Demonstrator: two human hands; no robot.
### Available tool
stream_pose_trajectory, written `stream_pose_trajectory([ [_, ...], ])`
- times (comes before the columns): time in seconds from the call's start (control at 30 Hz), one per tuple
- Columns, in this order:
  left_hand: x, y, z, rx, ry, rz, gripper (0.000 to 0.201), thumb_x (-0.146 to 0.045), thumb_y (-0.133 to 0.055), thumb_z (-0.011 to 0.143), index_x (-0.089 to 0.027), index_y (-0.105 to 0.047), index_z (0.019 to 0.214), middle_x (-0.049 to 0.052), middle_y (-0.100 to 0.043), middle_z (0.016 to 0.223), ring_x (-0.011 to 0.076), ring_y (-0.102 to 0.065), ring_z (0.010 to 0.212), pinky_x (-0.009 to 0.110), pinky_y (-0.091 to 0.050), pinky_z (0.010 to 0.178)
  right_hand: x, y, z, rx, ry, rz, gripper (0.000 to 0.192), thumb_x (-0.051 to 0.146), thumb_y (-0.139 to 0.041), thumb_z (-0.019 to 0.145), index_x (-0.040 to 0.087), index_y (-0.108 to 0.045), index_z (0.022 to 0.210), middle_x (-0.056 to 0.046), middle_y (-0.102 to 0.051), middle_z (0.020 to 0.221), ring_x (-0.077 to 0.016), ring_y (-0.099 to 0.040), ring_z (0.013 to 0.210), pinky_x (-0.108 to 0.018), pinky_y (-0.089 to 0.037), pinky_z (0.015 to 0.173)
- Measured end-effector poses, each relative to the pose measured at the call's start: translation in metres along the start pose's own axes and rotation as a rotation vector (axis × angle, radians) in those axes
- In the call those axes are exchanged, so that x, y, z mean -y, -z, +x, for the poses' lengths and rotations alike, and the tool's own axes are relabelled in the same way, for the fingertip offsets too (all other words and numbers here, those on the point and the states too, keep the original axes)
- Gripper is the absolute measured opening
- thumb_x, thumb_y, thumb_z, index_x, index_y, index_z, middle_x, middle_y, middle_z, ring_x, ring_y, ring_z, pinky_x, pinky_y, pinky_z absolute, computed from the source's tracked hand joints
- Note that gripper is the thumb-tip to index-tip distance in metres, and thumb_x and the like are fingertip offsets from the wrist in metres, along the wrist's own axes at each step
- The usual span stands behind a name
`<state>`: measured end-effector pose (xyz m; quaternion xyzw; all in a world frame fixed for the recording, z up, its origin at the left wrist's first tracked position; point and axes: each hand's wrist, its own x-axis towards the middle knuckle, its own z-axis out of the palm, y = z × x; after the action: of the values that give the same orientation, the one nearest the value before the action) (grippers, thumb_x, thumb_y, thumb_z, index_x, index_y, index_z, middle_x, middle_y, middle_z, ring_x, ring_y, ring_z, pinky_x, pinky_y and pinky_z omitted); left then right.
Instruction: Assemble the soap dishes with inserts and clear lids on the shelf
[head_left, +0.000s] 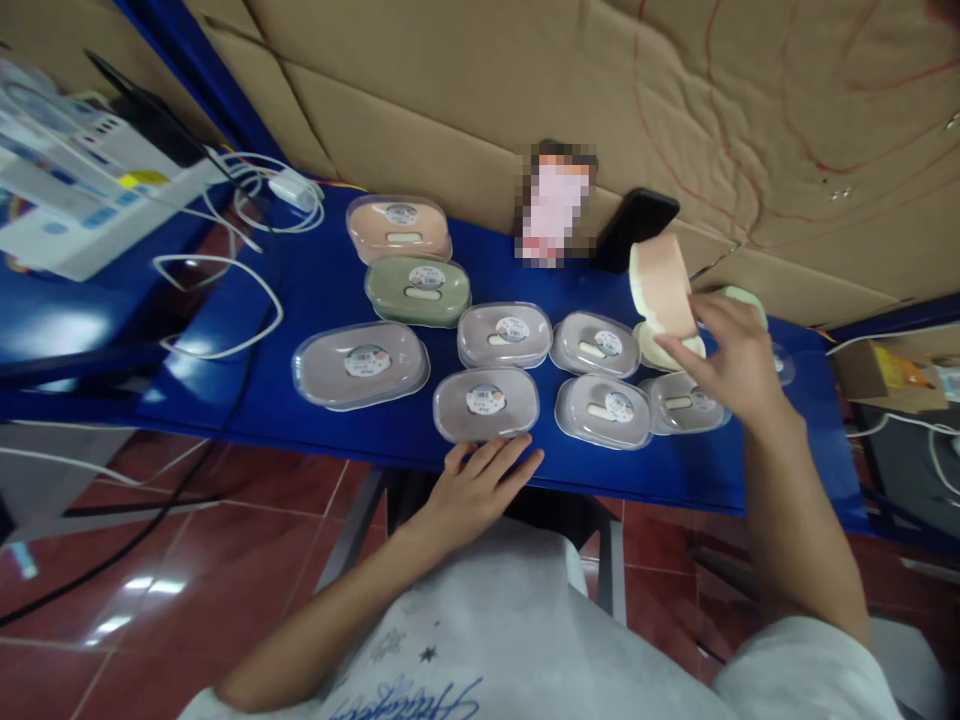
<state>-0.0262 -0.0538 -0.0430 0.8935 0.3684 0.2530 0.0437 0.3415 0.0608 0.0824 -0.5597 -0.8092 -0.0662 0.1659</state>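
My right hand (726, 350) is closed on a peach-coloured container (661, 285) with a cream edge, holding it tilted on its side above the table. Just under it sits a cream piece (671, 345), partly covered by my fingers. A pale green piece (742, 300) lies behind that hand. My left hand (480, 490) rests at the front edge of the table, fingers stretched out and apart. Its fingertips are at the near side of a greyish container (486, 405) with a clear lid and a round label. A lidded container (688, 402) lies below my right hand.
Several lidded containers stand on the blue table (247, 400), among them a peach one (399, 232), a green one (418, 292) and a wide grey one (360, 365). A lit phone (555, 205) and a black phone (637, 225) lean at the cardboard. White cables (262, 190) lie left.
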Motion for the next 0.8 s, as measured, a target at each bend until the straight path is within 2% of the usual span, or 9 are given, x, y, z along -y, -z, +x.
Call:
stream_pose_trajectory([
  [0.07, 0.002, -0.002, 0.008, 0.013, 0.034, -0.06, 0.056, -0.016, -0.067, 0.102, -0.031, -0.06, 0.155, 0.009, -0.07, 0.148, 0.0294, -0.068, 0.128, 0.048, -0.044, 0.114, 0.039, 0.018, -0.041, -0.073, 0.048, 0.04, 0.046, 0.045, -0.073, 0.103, 0.025, -0.066, 0.144, -0.015, -0.078, 0.131, -0.0317, -0.073, 0.116, -0.049, -0.052, 0.102],
  [0.13, 0.005, -0.001, 0.01, -0.031, 0.049, -0.156, 0.064, -0.016, -0.068, 0.101, -0.032, -0.053, 0.161, 0.012, -0.068, 0.149, 0.0301, -0.068, 0.129, 0.051, -0.045, 0.116, 0.083, 0.026, -0.083, -0.043, 0.071, 0.077, 0.048, 0.04, -0.076, 0.101, 0.032, -0.063, 0.147, -0.008, -0.081, 0.122, -0.0309, -0.074, 0.106, -0.05, -0.052, 0.096],
  [0.23, 0.007, 0.003, 0.002, -0.135, 0.035, -0.405, 0.087, -0.03, -0.079, 0.098, -0.035, -0.032, 0.171, 0.016, -0.058, 0.158, 0.0325, -0.066, 0.137, 0.05, -0.056, 0.11, 0.141, 0.014, -0.129, 0.089, 0.085, 0.109, 0.049, 0.032, -0.067, 0.106, 0.032, -0.057, 0.153, -0.005, -0.083, 0.121, -0.0275, -0.075, 0.102, -0.05, -0.047, 0.1],
  [0.3, 0.007, 0.004, -0.004, -0.138, 0.036, -0.534, 0.102, -0.042, -0.085, 0.094, -0.037, -0.022, 0.173, 0.019, -0.049, 0.164, 0.0352, -0.06, 0.145, 0.052, -0.061, 0.109, 0.166, -0.004, -0.143, 0.122, 0.06, 0.123, 0.049, 0.028, -0.063, 0.108, 0.027, -0.054, 0.157, -0.006, -0.081, 0.128, -0.0266, -0.075, 0.107, -0.049, -0.045, 0.101],
  [0.37, 0.005, 0.003, -0.009, -0.082, 0.053, -0.565, 0.099, -0.041, -0.083, 0.096, -0.037, -0.022, 0.173, 0.019, -0.047, 0.166, 0.035, -0.056, 0.15, 0.053, -0.061, 0.111, 0.177, -0.023, -0.146, 0.132, 0.033, 0.146, 0.049, 0.029, -0.063, 0.109, 0.025, -0.053, 0.158, -0.007, -0.08, 0.132, -0.027, -0.073, 0.114, -0.048, -0.043, 0.103],
  [0.47, 0.005, -0.001, -0.01, -0.052, 0.127, -0.527, 0.086, -0.036, -0.075, 0.102, -0.033, -0.025, 0.172, 0.019, -0.054, 0.162, 0.0327, -0.058, 0.149, 0.053, -0.059, 0.113, 0.172, -0.043, -0.144, 0.134, 0.018, 0.231, 0.05, 0.037, -0.064, 0.11, 0.027, -0.054, 0.158, -0.007, -0.079, 0.129, -0.0271, -0.071, 0.116, -0.047, -0.044, 0.106],
  [0.57, 0.007, -0.003, -0.008, -0.06, 0.162, -0.412, 0.081, -0.036, -0.075, 0.103, -0.027, -0.03, 0.17, 0.019, -0.063, 0.154, 0.032, -0.064, 0.142, 0.057, -0.055, 0.117, 0.16, -0.052, -0.143, 0.055, -0.025, 0.309, 0.05, 0.038, -0.065, 0.109, 0.033, -0.056, 0.157, -0.005, -0.079, 0.123, -0.0271, -0.069, 0.112, -0.048, -0.047, 0.105],
  [0.67, 0.007, -0.004, -0.007, -0.037, 0.138, -0.278, 0.068, -0.027, -0.072, 0.105, -0.024, -0.038, 0.164, 0.017, -0.07, 0.145, 0.0297, -0.068, 0.134, 0.057, -0.05, 0.12, 0.157, -0.057, -0.146, -0.053, -0.107, 0.353, 0.05, 0.033, -0.066, 0.107, 0.036, -0.057, 0.157, -0.005, -0.078, 0.121, -0.0289, -0.07, 0.113, -0.049, -0.05, 0.105],
  [0.8, 0.005, -0.009, -0.009, -0.085, 0.164, -0.211, 0.065, -0.032, -0.073, 0.104, -0.023, -0.041, 0.161, 0.015, -0.072, 0.136, 0.0286, -0.07, 0.127, 0.054, -0.051, 0.118, 0.169, -0.063, -0.149, -0.056, -0.106, 0.307, 0.056, 0.027, -0.069, 0.105, 0.035, -0.056, 0.159, -0.008, -0.076, 0.135, -0.0317, -0.068, 0.13, -0.053, -0.048, 0.113],
])
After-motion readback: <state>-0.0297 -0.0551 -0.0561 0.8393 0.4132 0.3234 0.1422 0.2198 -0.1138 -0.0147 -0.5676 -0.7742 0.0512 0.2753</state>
